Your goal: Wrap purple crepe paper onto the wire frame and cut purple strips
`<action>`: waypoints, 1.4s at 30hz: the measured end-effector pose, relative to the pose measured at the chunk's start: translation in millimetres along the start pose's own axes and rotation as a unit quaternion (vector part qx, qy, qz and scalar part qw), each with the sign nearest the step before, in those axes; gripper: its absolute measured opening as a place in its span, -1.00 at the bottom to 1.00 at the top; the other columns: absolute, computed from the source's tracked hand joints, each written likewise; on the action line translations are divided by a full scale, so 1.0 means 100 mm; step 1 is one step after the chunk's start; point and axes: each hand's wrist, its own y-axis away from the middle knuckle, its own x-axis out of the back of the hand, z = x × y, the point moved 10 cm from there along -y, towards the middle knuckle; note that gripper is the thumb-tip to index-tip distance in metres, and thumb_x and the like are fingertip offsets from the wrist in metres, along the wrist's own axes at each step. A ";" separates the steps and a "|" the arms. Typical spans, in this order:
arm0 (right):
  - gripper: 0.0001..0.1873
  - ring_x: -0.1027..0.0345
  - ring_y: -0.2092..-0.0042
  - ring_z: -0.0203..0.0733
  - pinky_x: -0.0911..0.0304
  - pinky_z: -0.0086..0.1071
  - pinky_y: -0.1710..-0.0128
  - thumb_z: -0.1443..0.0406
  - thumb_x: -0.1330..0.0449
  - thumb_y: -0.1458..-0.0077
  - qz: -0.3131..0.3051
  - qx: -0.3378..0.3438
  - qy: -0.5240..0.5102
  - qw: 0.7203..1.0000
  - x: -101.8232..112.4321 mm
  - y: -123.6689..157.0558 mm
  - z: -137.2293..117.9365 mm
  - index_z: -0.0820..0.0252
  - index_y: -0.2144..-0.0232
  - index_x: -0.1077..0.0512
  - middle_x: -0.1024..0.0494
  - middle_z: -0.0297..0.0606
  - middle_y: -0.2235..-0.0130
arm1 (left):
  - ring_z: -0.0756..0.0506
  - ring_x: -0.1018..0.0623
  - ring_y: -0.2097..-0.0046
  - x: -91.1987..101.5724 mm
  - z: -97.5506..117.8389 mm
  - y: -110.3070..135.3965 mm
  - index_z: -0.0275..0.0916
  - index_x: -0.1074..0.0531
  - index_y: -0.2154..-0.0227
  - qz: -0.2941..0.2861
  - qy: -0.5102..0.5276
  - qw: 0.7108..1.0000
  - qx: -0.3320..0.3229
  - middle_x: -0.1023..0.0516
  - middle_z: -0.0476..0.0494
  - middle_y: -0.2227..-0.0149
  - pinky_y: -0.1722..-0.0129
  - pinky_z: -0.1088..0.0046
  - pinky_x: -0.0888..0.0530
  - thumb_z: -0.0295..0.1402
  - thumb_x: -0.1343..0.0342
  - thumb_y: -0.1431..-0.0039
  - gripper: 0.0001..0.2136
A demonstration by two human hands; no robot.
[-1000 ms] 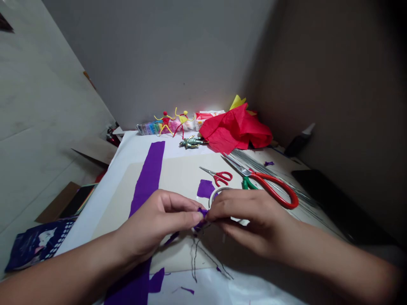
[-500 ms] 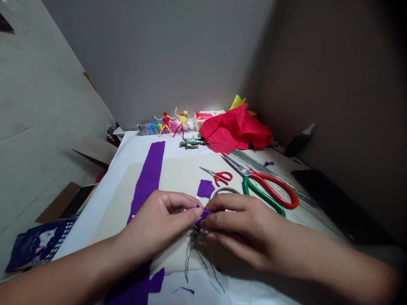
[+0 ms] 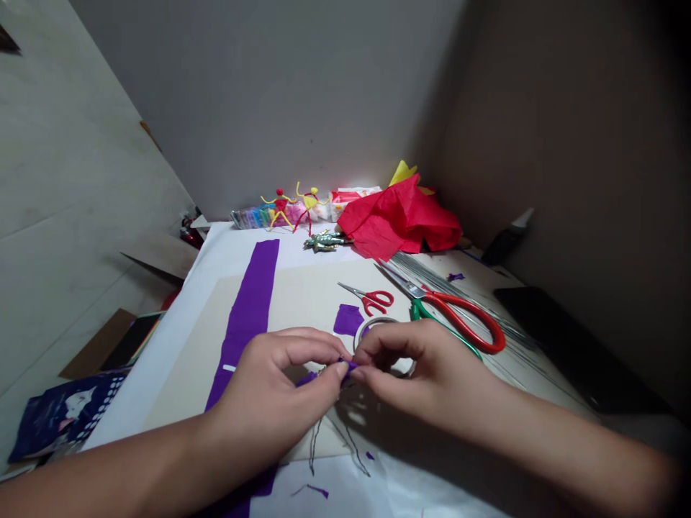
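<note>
A small twist of purple crepe paper [image 3: 348, 368] sat pinched at the middle of the view, with thin dark wires [image 3: 314, 446] trailing below it toward 6 o'clock. The left hand [image 3: 275, 378] and right hand [image 3: 415, 367] both held it between thumb and fingertips, nearly closed and almost meeting. Just beyond, at 12 o'clock, lay a purple paper square [image 3: 348, 320] and a roll of tape [image 3: 372, 321]. Red-handled small scissors [image 3: 372, 301] lay just above them, long red-and-green-handled scissors [image 3: 458, 313] at 2 o'clock, a long purple strip [image 3: 245, 316] at 10 o'clock, and crumpled red crepe paper [image 3: 399, 219] farther off at 1 o'clock.
</note>
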 end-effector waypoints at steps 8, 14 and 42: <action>-0.92 -0.23 0.49 -0.34 -0.11 -0.47 0.46 0.41 -0.11 0.01 0.131 0.159 0.185 0.961 0.10 0.16 -0.29 0.23 0.45 -0.41 -0.41 -0.35 0.55 | -0.02 -0.56 0.33 0.07 0.24 0.06 -0.29 -0.57 0.51 0.067 -0.063 0.990 -0.108 -0.60 -0.10 0.42 0.27 0.57 -0.50 -0.60 -0.14 0.09 -0.86; -0.88 -0.17 0.54 -0.33 -0.08 -0.44 0.50 0.43 -0.08 0.00 0.185 0.237 0.283 0.911 0.04 0.27 -0.42 0.28 0.52 -0.40 -0.35 -0.32 0.60 | -0.03 -0.55 0.33 0.05 0.26 0.06 -0.27 -0.55 0.49 0.059 -0.072 0.988 -0.121 -0.60 -0.08 0.43 0.23 0.46 -0.50 -0.59 -0.13 0.05 -0.86; -0.79 -0.37 0.31 -0.27 -0.31 -0.37 0.28 0.49 -0.15 -0.01 0.101 0.190 -0.012 0.977 0.16 0.14 -0.39 0.20 0.28 -0.47 -0.52 -0.24 0.34 | -0.11 -0.52 0.19 0.12 0.24 0.05 -0.20 -0.52 0.53 0.066 -0.069 0.988 -0.120 -0.60 -0.07 0.40 0.15 0.29 -0.49 -0.56 -0.18 0.08 -0.88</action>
